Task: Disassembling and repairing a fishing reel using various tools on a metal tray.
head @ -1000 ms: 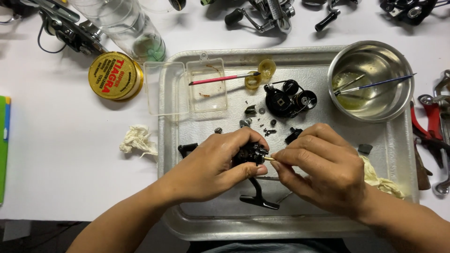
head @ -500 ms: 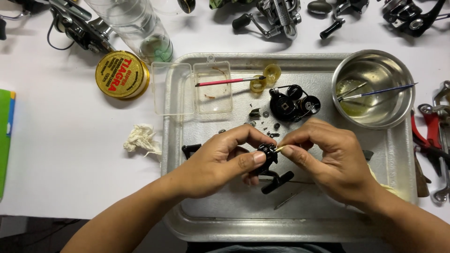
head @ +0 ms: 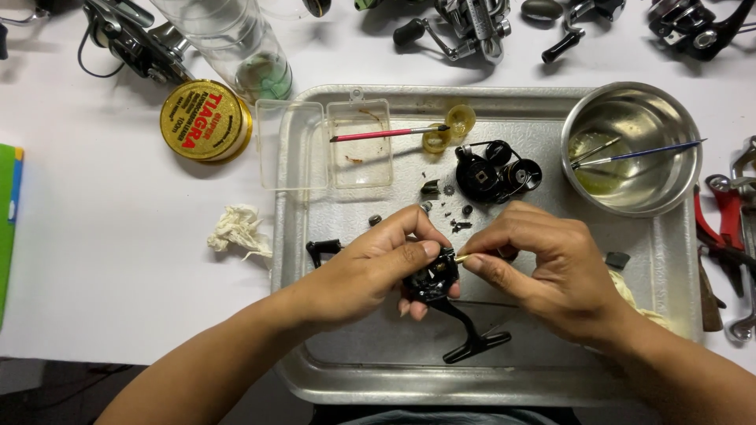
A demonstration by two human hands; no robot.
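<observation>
Over a metal tray (head: 354, 378), my left hand (head: 370, 267) grips a black fishing reel body (head: 431, 282) whose stem and foot (head: 475, 340) hang down toward me. My right hand (head: 543, 264) pinches a small brass-coloured part (head: 461, 257) against the top right of the reel body. Both hands meet at the middle of the tray. Most of the reel body is hidden by my fingers.
On the tray lie a black reel rotor (head: 496, 173), several tiny loose parts (head: 453, 216), a red-handled brush (head: 386, 134) across an open clear plastic box (head: 323, 145), and a steel bowl (head: 630, 145) with brushes. A round gold tin (head: 205, 122), crumpled tissue (head: 236, 230), more reels (head: 465, 27) and red-handled pliers (head: 728, 228) surround the tray.
Both hands have lifted the reel body slightly up the tray and turned it. The stem and foot now hang further right. The right fingers stay at the brass part.
</observation>
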